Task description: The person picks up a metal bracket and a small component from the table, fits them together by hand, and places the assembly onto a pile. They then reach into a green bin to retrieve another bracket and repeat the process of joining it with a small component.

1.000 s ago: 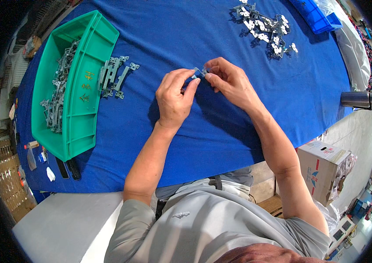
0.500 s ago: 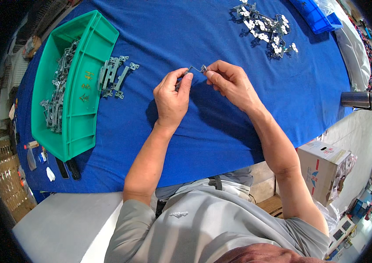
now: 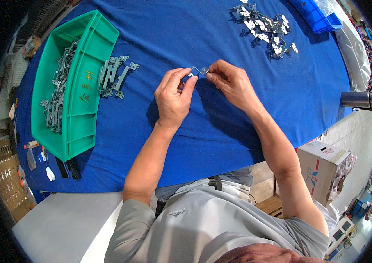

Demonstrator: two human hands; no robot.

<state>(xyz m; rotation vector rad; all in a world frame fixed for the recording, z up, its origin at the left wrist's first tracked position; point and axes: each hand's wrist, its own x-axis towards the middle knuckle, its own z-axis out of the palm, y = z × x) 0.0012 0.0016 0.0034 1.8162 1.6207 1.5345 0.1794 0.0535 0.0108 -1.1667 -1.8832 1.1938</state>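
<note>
A small bent metal bracket (image 3: 197, 70) is held up over the blue cloth, spanning the gap between my two hands. My left hand (image 3: 173, 94) pinches its left end between thumb and fingers. At the other end, my right hand (image 3: 229, 81) grips it with thumb and forefinger closed. Left of my hands, several longer grey metal brackets (image 3: 118, 76) lie in a loose row beside the green bin (image 3: 83, 127). More of these metal parts (image 3: 58, 92) are heaped inside that bin. A scattered pile of shiny metal brackets (image 3: 265, 28) lies at the far right.
Blue cloth (image 3: 186, 153) covers the table. A blue tray (image 3: 315, 17) stands at the far right corner, and a steel cup (image 3: 359, 100) at the right edge. Below that edge is a cardboard box (image 3: 322, 168). Small black items (image 3: 68, 168) lie near the bin's near end.
The bracket has turned slightly between my fingers, and its right end shows more now. My right hand has shifted a little to the right; the piles look unchanged.
</note>
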